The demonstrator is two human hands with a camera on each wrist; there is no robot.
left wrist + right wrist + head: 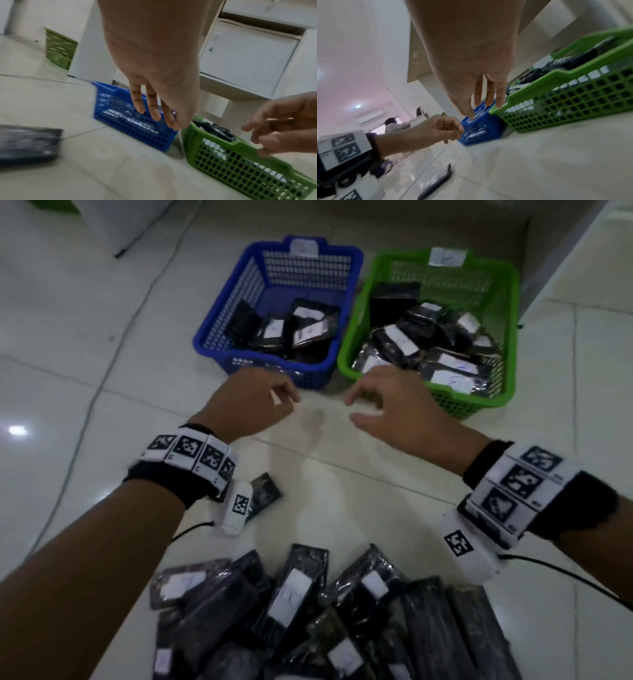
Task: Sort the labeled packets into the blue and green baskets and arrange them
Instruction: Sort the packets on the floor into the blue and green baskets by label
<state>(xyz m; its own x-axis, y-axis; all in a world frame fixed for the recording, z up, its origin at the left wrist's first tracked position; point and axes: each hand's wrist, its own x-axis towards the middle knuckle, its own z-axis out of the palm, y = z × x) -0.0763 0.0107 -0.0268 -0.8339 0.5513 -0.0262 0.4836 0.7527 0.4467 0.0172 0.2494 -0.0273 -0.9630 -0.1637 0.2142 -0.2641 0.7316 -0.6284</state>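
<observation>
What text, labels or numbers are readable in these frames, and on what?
No text can be read.
Blue basket rim tag: faint marks, blurred.
Green basket rim tag: handwriting, illegible.
Blue basket front wall: moulded white lettering, blurred.
White labels on packets in the baskets and in the floor pile: pen marks, too faint.
Wristbands: square black-and-white markers, tiny print unreadable.
</observation>
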